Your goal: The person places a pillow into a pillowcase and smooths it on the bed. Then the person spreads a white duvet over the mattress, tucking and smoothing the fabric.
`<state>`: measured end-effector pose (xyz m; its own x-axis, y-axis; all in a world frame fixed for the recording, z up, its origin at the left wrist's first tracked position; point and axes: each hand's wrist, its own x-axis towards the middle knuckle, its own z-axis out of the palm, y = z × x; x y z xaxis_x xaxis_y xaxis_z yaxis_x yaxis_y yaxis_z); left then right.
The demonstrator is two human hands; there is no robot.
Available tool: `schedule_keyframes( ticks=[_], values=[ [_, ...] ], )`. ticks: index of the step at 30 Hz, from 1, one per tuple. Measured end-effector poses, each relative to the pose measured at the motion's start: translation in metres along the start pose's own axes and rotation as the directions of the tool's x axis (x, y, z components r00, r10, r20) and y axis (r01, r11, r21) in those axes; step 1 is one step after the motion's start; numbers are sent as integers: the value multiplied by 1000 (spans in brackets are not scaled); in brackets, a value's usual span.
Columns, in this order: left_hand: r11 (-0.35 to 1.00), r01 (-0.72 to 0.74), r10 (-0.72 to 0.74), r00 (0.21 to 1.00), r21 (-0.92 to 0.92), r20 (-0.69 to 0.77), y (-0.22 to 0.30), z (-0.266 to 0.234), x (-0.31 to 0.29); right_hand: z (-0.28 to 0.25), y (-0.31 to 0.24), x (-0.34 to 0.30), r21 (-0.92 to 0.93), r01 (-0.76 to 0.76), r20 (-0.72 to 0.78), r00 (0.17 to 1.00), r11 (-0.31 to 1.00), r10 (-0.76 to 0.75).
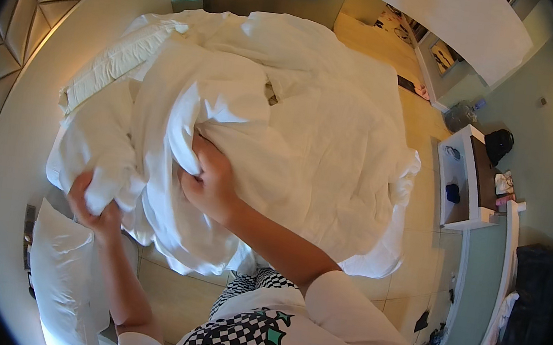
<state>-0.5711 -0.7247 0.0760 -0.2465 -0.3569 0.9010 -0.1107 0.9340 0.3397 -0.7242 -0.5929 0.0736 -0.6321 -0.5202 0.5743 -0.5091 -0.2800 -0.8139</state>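
Note:
A rumpled white duvet (336, 125) spreads over the bed in front of me, with loose folds along its near edge. My right hand (211, 179) is closed round a bunched fold of it near the middle, and the cloth stands up above my fingers. Farther left, my left hand (96, 210) grips a hanging corner of white bedding, thumb and fingers apart on either side of the cloth. Whether that corner belongs to the same duvet is hard to tell. A cream pillow (122, 63) lies at the headboard side, partly under the folds.
Another white pillow (63, 250) rests at the lower left. The padded headboard (0, 83) curves along the left. At right stand a white shelf unit (457, 176), a black bag (498, 144) and a large water bottle (460, 115). Dark items (431, 340) lie on the tiled floor.

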Motion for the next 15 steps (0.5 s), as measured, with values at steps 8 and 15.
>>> schedule_keyframes(
  ticks=[8, 15],
  values=[
    [923, 288, -366, 447, 256, 816, -38, 47, -158, 12, 177, -126, -561, -177, 289, 874, 809, 391],
    [830, 297, -551, 571, 473, 608, 22, -10, -144, -80, 90, -118, -422, -392, 420, 715, 817, 559]
  ],
)
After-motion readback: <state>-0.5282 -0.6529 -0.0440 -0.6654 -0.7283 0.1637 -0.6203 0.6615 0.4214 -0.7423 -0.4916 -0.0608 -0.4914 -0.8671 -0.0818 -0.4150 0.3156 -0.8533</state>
